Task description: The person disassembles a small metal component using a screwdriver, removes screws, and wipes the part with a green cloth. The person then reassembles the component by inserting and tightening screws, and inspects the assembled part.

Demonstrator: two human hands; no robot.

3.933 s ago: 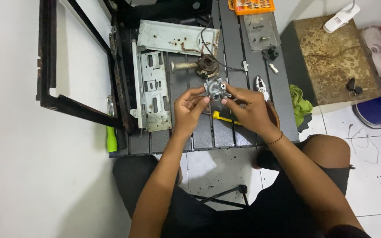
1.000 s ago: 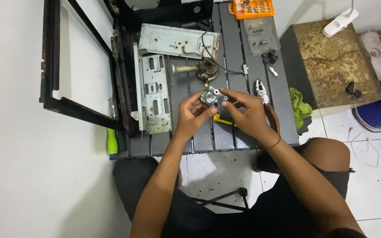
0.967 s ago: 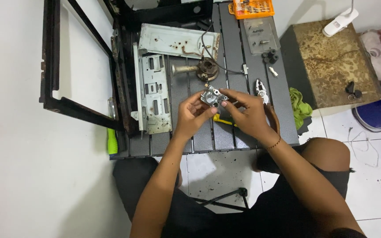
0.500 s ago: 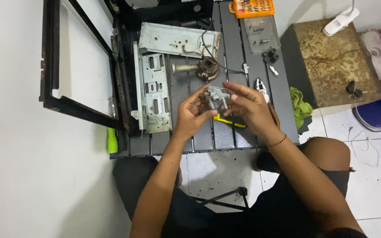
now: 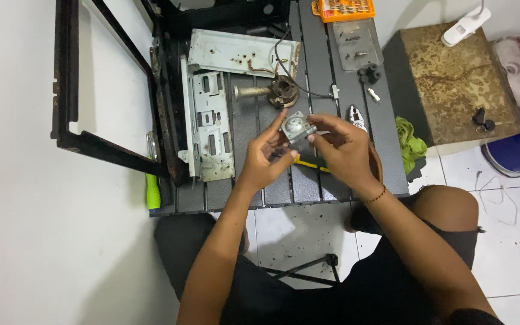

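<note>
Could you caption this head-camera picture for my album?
Both hands, left and right, hold a small grey metal part above a dark slatted table.

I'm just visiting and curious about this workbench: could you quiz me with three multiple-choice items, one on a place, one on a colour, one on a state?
1. Where is the small grey metal part?
A. on the floor
B. held between both hands above the table
C. on the brown stool

2. What colour is the screwdriver handle at the table's left edge?
A. green
B. red
C. white

3. How does the left hand stand?
A. flat on the table
B. out of view
C. fingers closed on the part

Answers: 1 B, the left hand and right hand pinch it over the slatted table. 2 A, it is bright green. 3 C, its fingertips grip the part.
</note>
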